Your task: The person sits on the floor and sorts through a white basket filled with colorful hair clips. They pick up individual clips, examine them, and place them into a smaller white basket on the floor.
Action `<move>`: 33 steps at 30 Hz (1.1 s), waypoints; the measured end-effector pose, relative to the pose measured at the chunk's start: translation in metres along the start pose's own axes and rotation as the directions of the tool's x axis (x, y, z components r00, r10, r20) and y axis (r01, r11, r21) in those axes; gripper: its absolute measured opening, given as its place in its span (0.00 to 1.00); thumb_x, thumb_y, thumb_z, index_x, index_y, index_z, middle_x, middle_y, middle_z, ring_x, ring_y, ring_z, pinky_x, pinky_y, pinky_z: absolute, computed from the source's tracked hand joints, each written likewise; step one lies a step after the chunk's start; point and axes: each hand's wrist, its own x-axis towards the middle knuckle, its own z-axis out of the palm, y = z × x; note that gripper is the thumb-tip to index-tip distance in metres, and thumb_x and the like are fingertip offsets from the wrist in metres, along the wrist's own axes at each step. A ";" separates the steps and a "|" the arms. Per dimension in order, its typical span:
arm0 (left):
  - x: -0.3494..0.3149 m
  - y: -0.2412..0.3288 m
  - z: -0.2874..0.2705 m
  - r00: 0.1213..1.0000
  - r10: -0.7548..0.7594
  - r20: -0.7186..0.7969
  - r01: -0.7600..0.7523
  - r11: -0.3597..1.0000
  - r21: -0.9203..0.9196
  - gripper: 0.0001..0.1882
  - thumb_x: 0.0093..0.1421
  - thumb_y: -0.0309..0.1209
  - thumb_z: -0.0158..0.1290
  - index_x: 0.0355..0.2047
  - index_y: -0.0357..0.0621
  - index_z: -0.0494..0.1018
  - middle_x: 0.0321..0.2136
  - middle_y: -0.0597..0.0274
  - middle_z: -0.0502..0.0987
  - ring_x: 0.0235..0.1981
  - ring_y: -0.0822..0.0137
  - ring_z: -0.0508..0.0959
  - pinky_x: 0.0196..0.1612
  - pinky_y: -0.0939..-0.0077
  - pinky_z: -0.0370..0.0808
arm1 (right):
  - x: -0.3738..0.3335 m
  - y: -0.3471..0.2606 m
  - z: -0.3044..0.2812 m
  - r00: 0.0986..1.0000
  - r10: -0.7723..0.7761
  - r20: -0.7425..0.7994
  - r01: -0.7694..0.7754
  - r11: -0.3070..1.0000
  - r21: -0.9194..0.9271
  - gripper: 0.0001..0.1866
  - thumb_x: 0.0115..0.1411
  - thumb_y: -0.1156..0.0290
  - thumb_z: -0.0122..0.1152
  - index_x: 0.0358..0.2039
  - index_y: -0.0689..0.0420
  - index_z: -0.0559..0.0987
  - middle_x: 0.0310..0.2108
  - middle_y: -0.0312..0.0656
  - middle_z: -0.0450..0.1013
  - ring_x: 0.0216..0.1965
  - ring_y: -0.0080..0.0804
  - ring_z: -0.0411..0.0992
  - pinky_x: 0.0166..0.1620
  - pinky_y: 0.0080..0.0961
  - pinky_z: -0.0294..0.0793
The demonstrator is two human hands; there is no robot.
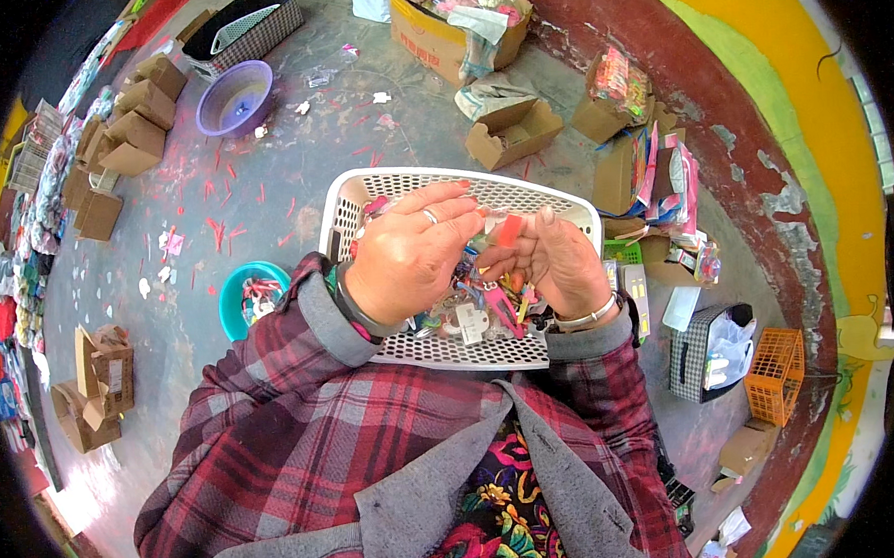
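Both hands are raised over a white perforated plastic basket point(563, 196). My right hand point(558, 264), palm partly up, pinches a small orange-red flat piece point(510, 230) between thumb and fingers. Close beside it, my left hand point(411, 249) has its fingers drawn together toward that piece. Its thumb is hidden, and what it pinches cannot be made out. Under the hands, the basket holds a jumble of small colourful items, among them a bright pink piece point(503, 309) and a white tag point(471, 324).
A teal basin point(230, 298) with small items stands by my left elbow. A purple basin point(236, 99) and a big carton point(427, 42) are farther off. Cardboard boxes point(141, 128) line the left; an orange crate point(776, 374) stands right. Red scraps point(223, 232) litter the floor.
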 end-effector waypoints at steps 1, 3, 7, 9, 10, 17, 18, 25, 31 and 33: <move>0.001 0.003 -0.001 1.000 -0.001 0.021 0.000 1.000 0.024 0.15 0.40 0.17 0.54 0.32 0.38 0.75 0.31 0.52 0.77 0.39 0.51 0.76 0.42 0.67 0.74 | 0.001 0.000 0.000 1.000 -0.001 -0.029 -0.001 0.999 -0.043 0.14 0.61 0.64 0.51 0.40 0.63 0.73 0.30 0.42 0.74 0.29 0.26 0.75 0.26 0.16 0.71; 0.002 0.004 -0.002 0.997 -0.013 0.076 0.009 0.999 0.052 0.16 0.41 0.18 0.55 0.34 0.37 0.74 0.34 0.52 0.77 0.41 0.52 0.75 0.43 0.66 0.73 | 0.004 0.002 0.000 0.996 -0.006 -0.088 -0.005 0.992 -0.129 0.13 0.60 0.67 0.52 0.39 0.63 0.74 0.30 0.42 0.75 0.29 0.27 0.75 0.27 0.17 0.72; -0.002 -0.001 0.003 0.980 -0.075 0.182 0.070 0.997 0.030 0.18 0.44 0.21 0.55 0.39 0.35 0.72 0.40 0.50 0.74 0.47 0.50 0.71 0.48 0.64 0.70 | 0.006 0.004 -0.008 0.977 -0.124 -0.175 0.080 0.967 -0.242 0.10 0.58 0.70 0.53 0.36 0.63 0.75 0.28 0.39 0.75 0.28 0.25 0.75 0.28 0.16 0.73; -0.002 0.000 0.003 0.973 -0.102 0.207 0.104 0.995 0.005 0.20 0.46 0.22 0.56 0.42 0.35 0.70 0.43 0.48 0.72 0.50 0.49 0.69 0.51 0.63 0.67 | 0.005 0.001 -0.001 0.930 -0.251 -0.268 0.100 0.876 -0.473 0.08 0.58 0.73 0.53 0.34 0.64 0.76 0.28 0.38 0.75 0.28 0.24 0.75 0.28 0.16 0.72; 0.001 0.002 0.002 0.971 -0.112 0.211 0.116 0.993 -0.006 0.21 0.46 0.23 0.56 0.43 0.35 0.69 0.44 0.48 0.71 0.51 0.49 0.68 0.52 0.62 0.67 | 0.005 0.004 -0.003 0.920 -0.315 -0.235 0.140 0.822 -0.551 0.07 0.57 0.74 0.53 0.33 0.64 0.76 0.28 0.39 0.75 0.29 0.24 0.75 0.27 0.15 0.72; 0.000 -0.002 0.004 0.944 -0.245 0.221 0.279 0.950 -0.138 0.23 0.46 0.26 0.57 0.44 0.37 0.68 0.43 0.50 0.71 0.52 0.51 0.65 0.53 0.64 0.63 | 0.002 0.009 0.001 0.866 -0.496 0.066 0.327 0.461 -0.825 0.08 0.49 0.79 0.55 0.31 0.62 0.77 0.31 0.43 0.75 0.30 0.19 0.72 0.25 0.14 0.69; 0.000 -0.003 0.002 0.909 -0.309 0.280 0.362 0.918 -0.162 0.21 0.46 0.25 0.57 0.43 0.38 0.69 0.41 0.51 0.71 0.49 0.53 0.67 0.51 0.65 0.65 | 0.000 0.007 0.000 0.873 -0.484 0.058 0.303 0.445 -0.843 0.08 0.49 0.79 0.55 0.31 0.62 0.77 0.31 0.43 0.75 0.30 0.19 0.72 0.26 0.14 0.69; 0.001 -0.002 -0.001 0.644 -0.540 0.542 0.765 0.484 -0.426 0.07 0.54 0.24 0.51 0.34 0.39 0.73 0.27 0.61 0.75 0.28 0.71 0.74 0.33 0.77 0.71 | 0.002 0.011 0.004 0.853 -0.521 0.009 0.340 0.544 -0.767 0.06 0.51 0.81 0.54 0.31 0.64 0.75 0.26 0.37 0.74 0.26 0.16 0.71 0.29 0.12 0.69; -0.009 -0.008 0.007 0.692 -0.480 0.540 0.722 0.457 -0.519 0.06 0.57 0.23 0.48 0.35 0.37 0.73 0.28 0.64 0.76 0.29 0.75 0.75 0.33 0.82 0.72 | 0.004 0.014 -0.004 0.915 -0.403 -0.009 0.285 0.661 -0.694 0.06 0.52 0.80 0.54 0.31 0.65 0.76 0.26 0.34 0.74 0.25 0.13 0.69 0.28 0.12 0.68; -0.011 -0.009 0.009 0.709 -0.456 0.537 0.705 0.448 -0.550 0.07 0.57 0.22 0.48 0.35 0.36 0.73 0.29 0.63 0.76 0.31 0.75 0.75 0.36 0.81 0.73 | 0.003 0.013 -0.004 0.933 -0.360 -0.008 0.268 0.709 -0.652 0.05 0.52 0.79 0.55 0.30 0.64 0.76 0.25 0.33 0.73 0.25 0.12 0.68 0.28 0.11 0.68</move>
